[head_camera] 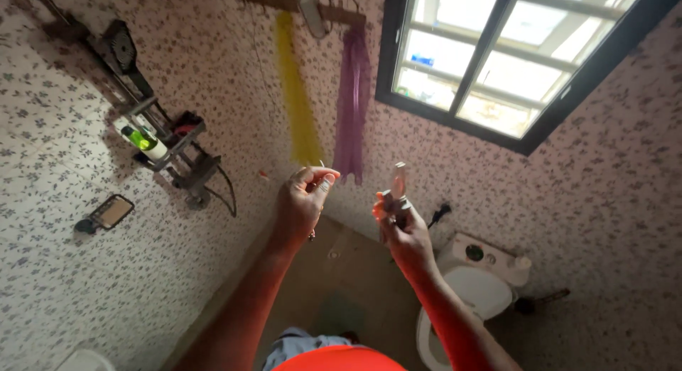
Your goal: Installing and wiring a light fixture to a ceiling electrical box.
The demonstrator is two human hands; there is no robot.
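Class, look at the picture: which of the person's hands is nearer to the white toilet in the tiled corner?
Right. The right hand, gripping a small slim object, is raised just above-left of the white toilet; the left hand is raised farther left, towards the yellow cloth.

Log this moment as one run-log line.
left hand: raised, fingers pinched, contents unclear | right hand: holds small clear bottle upright | backdrop: yellow cloth, purple cloth, toilet

Open air around both hands; toilet (pixel 474 286) below right, seemingly well apart.
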